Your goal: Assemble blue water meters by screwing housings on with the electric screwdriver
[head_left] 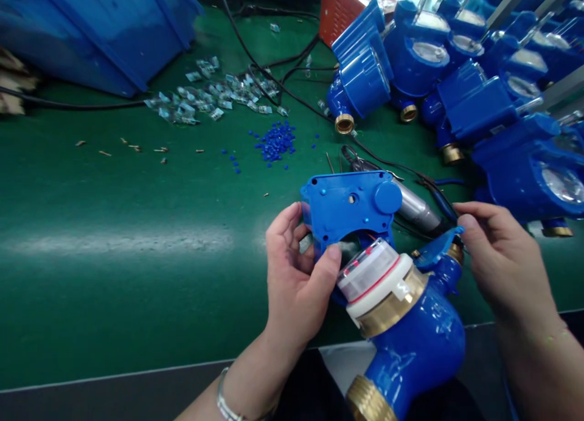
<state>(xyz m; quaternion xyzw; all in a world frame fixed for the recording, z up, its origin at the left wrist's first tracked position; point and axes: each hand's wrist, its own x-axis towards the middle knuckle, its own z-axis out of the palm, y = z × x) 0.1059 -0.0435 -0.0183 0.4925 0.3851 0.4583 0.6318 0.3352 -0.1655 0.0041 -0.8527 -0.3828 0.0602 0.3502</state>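
A blue water meter (410, 336) with brass threaded ends and a clear dial ring lies tilted at the table's near edge. My left hand (296, 275) is closed on a blue plastic housing cover (349, 208) that sits over the meter's dial, thumb on its lower rim. My right hand (502, 257) grips the meter's far end by the open blue lid (438, 247); its fingertips are partly hidden behind it. A silver power screwdriver (417, 211) lies just behind the cover.
Several finished blue meters (460, 74) are stacked at the back right. A pile of small blue caps (276, 142), clear small parts (214, 95) and scattered screws (137, 147) lie on the green table (114, 238). A blue bin (91, 31) stands back left. Black cables (274, 62) cross the table.
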